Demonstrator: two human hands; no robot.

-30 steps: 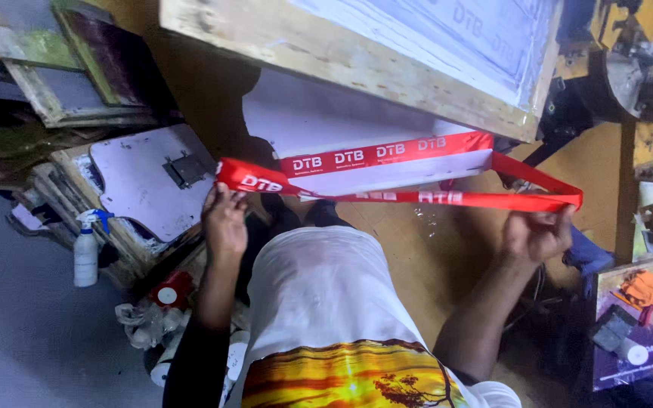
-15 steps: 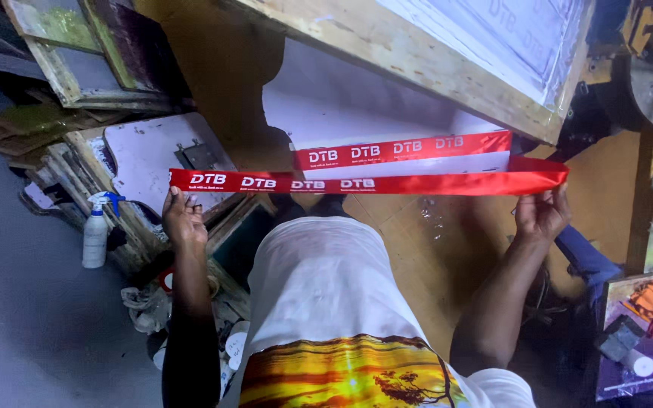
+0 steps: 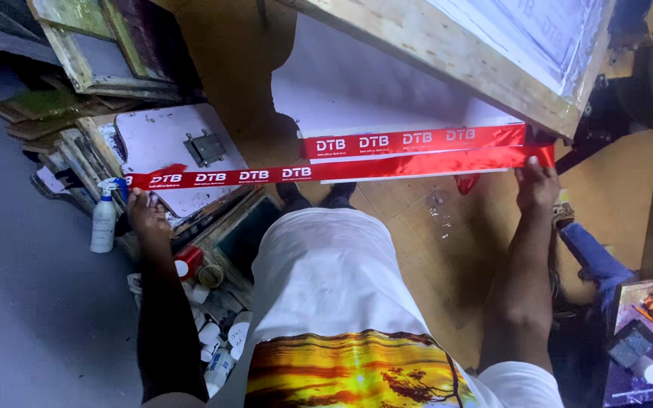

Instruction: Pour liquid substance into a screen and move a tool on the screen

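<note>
Red ribbon [image 3: 266, 174] with white lettering is stretching taut from side to side in front of the person, its long axis running left to right, with the left hand [image 3: 145, 215] pinching the left end out over stacked frames and the right hand [image 3: 536, 187] gripping the right end near the table [image 3: 387, 83]. Both sets of fingers are clenching on the ribbon's ends, and a second printed strip [image 3: 410, 141] is lying flat on the white table just behind it. No container here is holding either strip; a spray bottle [image 3: 104, 219] is standing just beside the left hand.

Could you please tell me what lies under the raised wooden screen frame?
Under the wooden screen frame lies a white board with the red ribbon on its near edge; the frame hides the board's far part.
</note>
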